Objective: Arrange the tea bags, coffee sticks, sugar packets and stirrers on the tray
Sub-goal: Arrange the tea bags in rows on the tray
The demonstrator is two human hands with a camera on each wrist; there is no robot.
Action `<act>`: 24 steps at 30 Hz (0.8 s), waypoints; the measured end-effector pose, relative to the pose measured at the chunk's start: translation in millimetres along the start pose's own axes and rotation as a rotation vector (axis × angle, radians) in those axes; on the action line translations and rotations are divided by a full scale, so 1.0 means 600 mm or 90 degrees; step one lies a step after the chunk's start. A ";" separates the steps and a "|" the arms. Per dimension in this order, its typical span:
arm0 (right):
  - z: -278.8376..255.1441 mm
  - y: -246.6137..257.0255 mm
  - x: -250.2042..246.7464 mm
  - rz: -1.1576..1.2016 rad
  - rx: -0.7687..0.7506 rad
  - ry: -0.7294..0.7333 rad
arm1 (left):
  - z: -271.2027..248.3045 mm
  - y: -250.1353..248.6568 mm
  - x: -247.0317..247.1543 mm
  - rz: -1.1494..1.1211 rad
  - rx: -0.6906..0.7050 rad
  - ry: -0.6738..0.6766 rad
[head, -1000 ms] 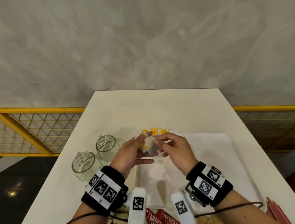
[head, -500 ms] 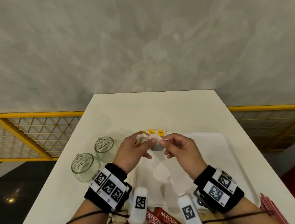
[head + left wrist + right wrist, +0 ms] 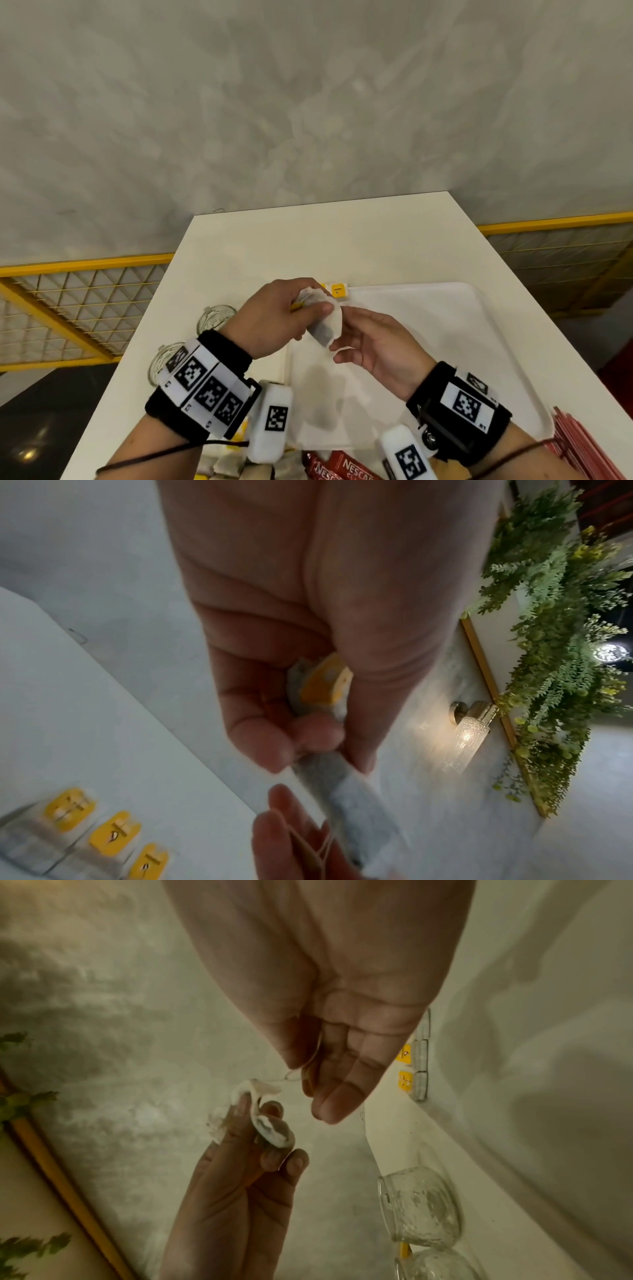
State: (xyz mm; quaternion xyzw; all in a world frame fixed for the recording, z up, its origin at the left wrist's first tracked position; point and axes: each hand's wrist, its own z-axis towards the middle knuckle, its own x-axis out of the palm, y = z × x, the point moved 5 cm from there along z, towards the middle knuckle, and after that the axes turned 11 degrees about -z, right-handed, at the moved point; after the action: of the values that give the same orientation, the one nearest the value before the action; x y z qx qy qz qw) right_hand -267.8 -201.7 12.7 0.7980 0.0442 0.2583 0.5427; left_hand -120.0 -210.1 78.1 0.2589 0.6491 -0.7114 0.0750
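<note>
A white tea bag (image 3: 325,320) with a yellow tag (image 3: 324,686) hangs over the white tray (image 3: 455,329). My left hand (image 3: 317,305) pinches its top between thumb and fingers, with the tag tucked in the palm. My right hand (image 3: 337,344) is just right of and below the bag, palm turned up, and pinches the bag's thin string (image 3: 291,1075). In the right wrist view the left hand (image 3: 267,1137) holds the crumpled bag (image 3: 274,1130). Three tea bags with yellow tags (image 3: 114,829) lie in a row at the tray's far left corner (image 3: 338,292).
Two empty glass jars (image 3: 215,317) (image 3: 164,359) stand on the white table (image 3: 308,246) left of the tray. Red coffee sticks (image 3: 346,467) lie at the near edge. Red stirrers (image 3: 582,448) lie at the near right. More tea bags (image 3: 226,460) lie under my left wrist.
The tea bag has turned and now hangs lower from my left hand. My right fingers have slid off the bag's top to below it, palm turned up.
</note>
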 end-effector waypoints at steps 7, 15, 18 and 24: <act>0.007 0.026 -0.039 -0.112 -0.125 -0.126 | -0.004 0.019 -0.013 -0.033 -0.052 -0.069; 0.006 0.066 -0.018 -0.255 -0.214 -0.151 | -0.015 0.061 -0.010 -0.141 -0.129 -0.217; 0.013 0.063 0.001 -0.298 -0.192 -0.117 | -0.019 0.064 0.006 -0.297 -0.122 -0.268; 0.034 0.067 0.002 -0.345 -0.186 -0.166 | -0.030 0.052 0.028 -0.466 -0.124 -0.259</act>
State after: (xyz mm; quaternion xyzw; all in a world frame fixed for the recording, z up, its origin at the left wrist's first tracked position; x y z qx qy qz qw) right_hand -265.7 -234.9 42.9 0.6973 0.1474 0.0036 0.7014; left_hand -115.6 -193.7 42.0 -0.1429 0.7344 -0.6627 -0.0318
